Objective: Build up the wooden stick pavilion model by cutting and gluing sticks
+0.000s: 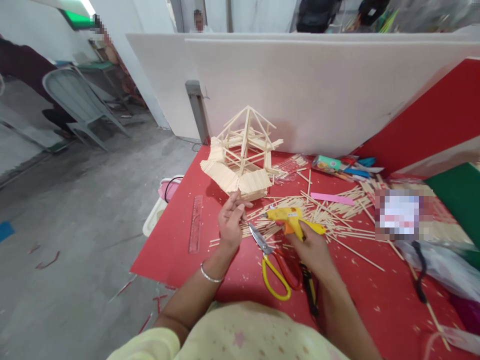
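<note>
A small pavilion model (245, 165) built of pale wooden sticks stands at the far left part of the red table, with slatted roof panels around an open frame that rises to a point. My left hand (230, 220) is just in front of it, fingers apart, the index fingertip at the lower edge of the front panels. Whether the fingertip touches the panel I cannot tell. In my right hand (313, 250) is a yellow hot glue gun (287, 215), its nozzle aimed left toward my left hand. Scissors (268, 250) with one yellow and one red handle lie between my hands.
Loose wooden sticks (347, 200) cover the table's middle and right. A clear ruler (195, 225) lies at left, a pink strip (332, 198) among the sticks. A black-and-yellow cutter (309, 290) is by my right wrist. White boards (300, 90) stand behind; a person sits far left.
</note>
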Motion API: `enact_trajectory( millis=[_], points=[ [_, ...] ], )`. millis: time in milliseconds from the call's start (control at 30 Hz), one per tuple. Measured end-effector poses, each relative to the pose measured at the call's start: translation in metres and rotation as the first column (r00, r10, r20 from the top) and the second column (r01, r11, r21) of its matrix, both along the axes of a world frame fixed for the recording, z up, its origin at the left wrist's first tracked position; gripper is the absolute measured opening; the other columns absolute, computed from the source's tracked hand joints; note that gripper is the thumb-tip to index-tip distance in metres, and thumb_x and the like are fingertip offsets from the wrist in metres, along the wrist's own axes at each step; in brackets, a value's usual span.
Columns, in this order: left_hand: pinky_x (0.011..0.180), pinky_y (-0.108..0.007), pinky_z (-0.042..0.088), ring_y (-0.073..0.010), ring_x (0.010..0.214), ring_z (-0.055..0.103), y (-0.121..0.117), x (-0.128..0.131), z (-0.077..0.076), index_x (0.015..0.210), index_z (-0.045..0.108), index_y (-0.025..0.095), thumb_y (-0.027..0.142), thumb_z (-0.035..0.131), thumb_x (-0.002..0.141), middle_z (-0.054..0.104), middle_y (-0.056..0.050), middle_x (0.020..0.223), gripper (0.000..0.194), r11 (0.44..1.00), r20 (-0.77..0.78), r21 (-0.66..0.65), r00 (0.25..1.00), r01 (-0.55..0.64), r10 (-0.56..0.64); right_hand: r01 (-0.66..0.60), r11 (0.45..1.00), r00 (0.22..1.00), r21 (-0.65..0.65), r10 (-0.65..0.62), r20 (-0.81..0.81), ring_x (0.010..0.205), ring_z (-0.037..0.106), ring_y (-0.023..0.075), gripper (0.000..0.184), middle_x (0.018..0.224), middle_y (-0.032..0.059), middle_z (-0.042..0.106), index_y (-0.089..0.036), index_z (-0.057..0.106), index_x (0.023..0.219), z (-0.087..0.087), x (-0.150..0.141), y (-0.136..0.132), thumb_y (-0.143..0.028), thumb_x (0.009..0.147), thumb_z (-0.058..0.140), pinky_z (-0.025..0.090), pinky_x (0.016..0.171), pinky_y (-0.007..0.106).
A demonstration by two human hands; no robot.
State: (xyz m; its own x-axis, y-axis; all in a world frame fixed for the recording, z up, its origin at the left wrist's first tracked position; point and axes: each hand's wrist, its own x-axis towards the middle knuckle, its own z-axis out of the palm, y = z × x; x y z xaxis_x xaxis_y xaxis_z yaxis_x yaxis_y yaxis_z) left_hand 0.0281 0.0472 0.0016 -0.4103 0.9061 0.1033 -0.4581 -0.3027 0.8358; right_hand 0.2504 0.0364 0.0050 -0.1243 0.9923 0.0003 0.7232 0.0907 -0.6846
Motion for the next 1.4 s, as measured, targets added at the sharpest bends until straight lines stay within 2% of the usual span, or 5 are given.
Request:
enact_trajectory(
  millis=[467, 633, 800, 967, 1400],
  points=[
    [0.049, -0.02, 0.038, -0.0068, 0.054, 0.05, -0.002, -0.004, 0.002, 0.124, 0.067, 0.019, 0.03, 0.068, 0.086, 0.075, -0.006, 0.088, 0.04, 1.0, -0.01, 0.007, 1.0, 0.027, -0.027, -0.281, 0.948, 0.879, -0.153, 0.318, 0.355, 0.097, 0.063, 0.0233, 0.034, 0.107, 0.0076, 0.066, -0.024, 0.064, 0.119, -0.022, -0.011, -0.023, -0.043, 0.091, 0.055, 0.041, 0.077, 0.03],
    [0.05, -0.021, 0.038, -0.007, 0.053, 0.049, -0.001, -0.003, 0.002, 0.125, 0.067, 0.019, 0.03, 0.068, 0.086, 0.075, -0.007, 0.087, 0.041, 0.999, 0.001, 0.012, 0.999, 0.035, -0.035, -0.401, 0.916, 0.841, 0.005, 0.366, 0.398, 0.094, 0.06, 0.022, 0.022, 0.105, 0.0074, 0.067, -0.023, 0.068, 0.103, -0.003, -0.01, -0.018, -0.037, 0.086, 0.063, 0.043, 0.081, 0.032],
    [0.049, -0.021, 0.037, -0.0068, 0.053, 0.049, -0.002, -0.003, 0.001, 0.125, 0.067, 0.018, 0.031, 0.068, 0.086, 0.075, -0.007, 0.088, 0.041, 1.0, -0.002, 0.007, 1.0, 0.028, -0.028, -0.288, 0.917, 0.93, 0.278, 0.198, 0.31, 0.089, 0.062, 0.0214, 0.02, 0.094, 0.0065, 0.07, -0.022, 0.069, 0.093, 0.043, -0.03, -0.001, -0.034, 0.094, 0.053, 0.045, 0.079, 0.033],
    [0.051, -0.021, 0.037, -0.007, 0.054, 0.049, -0.002, -0.003, 0.002, 0.125, 0.066, 0.019, 0.031, 0.069, 0.085, 0.074, -0.005, 0.086, 0.042, 0.999, -0.002, -0.019, 1.0, 0.026, -0.026, -0.252, 0.811, 0.968, 0.528, 0.219, 0.126, 0.088, 0.062, 0.0189, 0.021, 0.091, 0.0043, 0.07, -0.024, 0.071, 0.096, 0.075, -0.067, 0.027, -0.035, 0.097, 0.054, 0.047, 0.081, 0.032],
    [0.056, -0.021, 0.04, -0.0071, 0.056, 0.05, -0.004, -0.003, 0.003, 0.129, 0.064, 0.017, 0.029, 0.067, 0.087, 0.069, -0.002, 0.08, 0.044, 0.998, 0.023, -0.042, 0.999, 0.036, -0.035, -0.237, 0.696, 0.963, 0.678, 0.258, 0.073, 0.09, 0.055, 0.0194, 0.017, 0.09, 0.006, 0.063, -0.02, 0.072, 0.102, 0.05, -0.111, 0.063, -0.024, 0.096, 0.057, 0.045, 0.082, 0.033]
  ],
)
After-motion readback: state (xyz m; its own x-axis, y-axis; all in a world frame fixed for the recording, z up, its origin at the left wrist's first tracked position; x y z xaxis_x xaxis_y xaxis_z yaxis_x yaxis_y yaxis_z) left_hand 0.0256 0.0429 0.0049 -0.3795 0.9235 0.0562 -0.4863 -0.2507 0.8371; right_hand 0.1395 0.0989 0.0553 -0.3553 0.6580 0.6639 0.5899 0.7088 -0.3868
